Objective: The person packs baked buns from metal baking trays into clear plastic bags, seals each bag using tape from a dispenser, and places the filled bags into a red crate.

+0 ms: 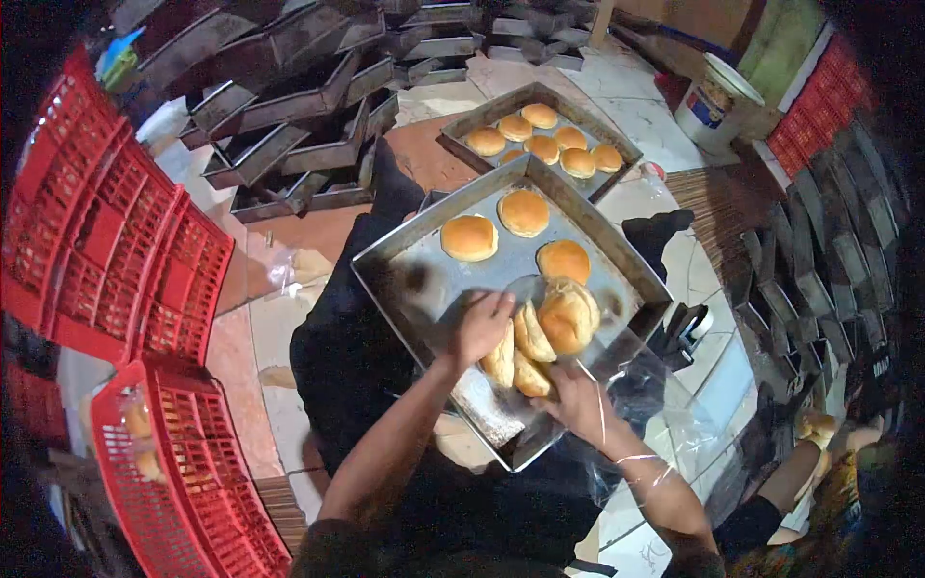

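Observation:
A metal baking tray (pixel 395 255) rests tilted across my lap. Three round golden buns (pixel 469 237) lie apart on its far half. Over the near half, several more buns (pixel 532 332) are bunched between my two hands, some turned on edge. My left hand (pixel 482 328) is closed against the bunch from the left. From below right, my right hand (pixel 575 405) grips the same bunch, its fingers partly hidden by the buns. A clear plastic bag (pixel 655 405) hangs around my right hand and wrist; how far it covers the buns is hard to make out.
Behind my tray, a second tray (pixel 617 178) of buns sits on the tiled floor. Red plastic crates (pixel 125 222) stand at left. Stacked empty trays (pixel 289 125) fill the back left, with more at right. A white bucket (pixel 718 101) is at back right. Another person's arm (pixel 795 477) shows lower right.

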Motion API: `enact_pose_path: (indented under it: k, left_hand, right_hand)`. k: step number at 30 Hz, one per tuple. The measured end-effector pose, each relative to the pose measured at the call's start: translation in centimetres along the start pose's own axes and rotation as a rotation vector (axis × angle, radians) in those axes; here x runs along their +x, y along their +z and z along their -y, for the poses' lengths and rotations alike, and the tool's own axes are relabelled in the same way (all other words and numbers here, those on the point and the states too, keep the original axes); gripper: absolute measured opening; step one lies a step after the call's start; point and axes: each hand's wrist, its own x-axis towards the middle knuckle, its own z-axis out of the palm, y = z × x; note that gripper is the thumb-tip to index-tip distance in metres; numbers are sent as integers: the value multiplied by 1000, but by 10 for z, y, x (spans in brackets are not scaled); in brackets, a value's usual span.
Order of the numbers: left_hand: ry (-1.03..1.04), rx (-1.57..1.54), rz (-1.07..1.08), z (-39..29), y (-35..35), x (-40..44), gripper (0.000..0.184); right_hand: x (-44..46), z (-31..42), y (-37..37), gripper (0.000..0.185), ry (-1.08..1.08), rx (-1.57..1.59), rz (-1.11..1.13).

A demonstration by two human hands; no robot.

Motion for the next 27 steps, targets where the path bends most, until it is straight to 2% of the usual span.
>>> enact_pose_path:
  k: [1,2,5,6,8,9,10,12,13,14,16,17,18,20,21,23,24,25,26,27]
  left_hand:
    - [-174,-261,188,4,8,5,40]
    - [-164,-257,183,2,7,6,40]
    - [-186,-112,210,4,-2,-1,39]
    - [-229,-69,242,1,-9,-7,41]
    - [-301,21,312,-7,-19,-14,44]
    - [-400,-29,313,-1,-11,-15,46]
    - [-392,-21,322,12,3,-21,46]
    - [-362,-160,37,13,14,-29,50]
    - [-309,1,130,18,11,-30,51]
    - [-301,3,129,-3,-6,-30,51]
    - [-173,130,327,-34,-31,-31,47]
    - [-51,360,566,-24,-34,-19,48]
    - [-42,365,559,-14,-29,-16,48]
    - [162,74,116,-12,-23,-15,52]
    - [168,74,109,-19,-22,-9,52]
    - [-133,-220,201,-37,-14,6,54]
    - [-133,-225,200,-42,-11,15,54]
    - [-252,-289,243,-46,-8,23,60]
    - [-369,-353,285,-48,-7,31,66]
    - [-225,-165,257,-44,-5,39,67]
  right_hand:
    - [6,-6,9,41,-49,64,-47]
    - [9,-8,11,41,-54,61,-57]
    - [10,-1,15,28,326,492,-154]
    - [10,1,19,28,332,497,-156]
    - [11,5,31,27,293,677,-334]
    - [15,8,39,26,245,594,-422]
    - [17,11,40,26,252,599,-433]
    - [24,16,35,25,131,378,-442]
    - [24,21,30,25,145,380,-391]
    - [25,21,29,25,143,379,-399]
    - [22,20,30,24,37,254,-368]
    - [22,10,36,23,-105,265,-394]
    - [20,7,33,23,-111,261,-404]
    - [13,3,24,21,91,477,-357]
    - [10,-2,20,18,173,587,-393]
    - [6,-6,26,34,457,447,-517]
    - [7,-3,28,43,626,316,-549]
    - [11,-8,36,43,627,314,-550]
    - [20,-20,50,53,532,404,-661]
    - [27,-28,59,63,435,493,-772]
